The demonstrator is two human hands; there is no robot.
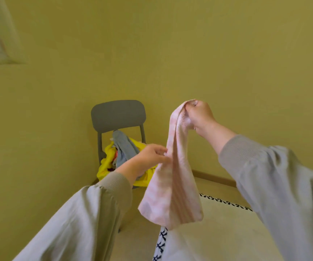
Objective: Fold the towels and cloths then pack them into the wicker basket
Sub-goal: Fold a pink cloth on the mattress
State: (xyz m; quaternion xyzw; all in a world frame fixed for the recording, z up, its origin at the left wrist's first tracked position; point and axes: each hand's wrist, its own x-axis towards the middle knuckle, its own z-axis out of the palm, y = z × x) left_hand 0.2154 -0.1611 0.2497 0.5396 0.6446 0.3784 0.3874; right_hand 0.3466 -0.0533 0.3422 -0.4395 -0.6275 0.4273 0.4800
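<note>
A pale pink towel hangs in the air in front of me, bunched lengthwise. My right hand pinches its top corner, raised high. Lower down, my left hand pinches the towel's left edge with its fingertips. Behind them a heap of unfolded cloths, yellow and grey-blue with a bit of red, lies on a grey chair. No wicker basket is in view.
The chair stands in the corner of yellow-green walls. A cream surface with a black patterned border spreads below the towel at lower right. A wooden skirting strip runs along the right wall.
</note>
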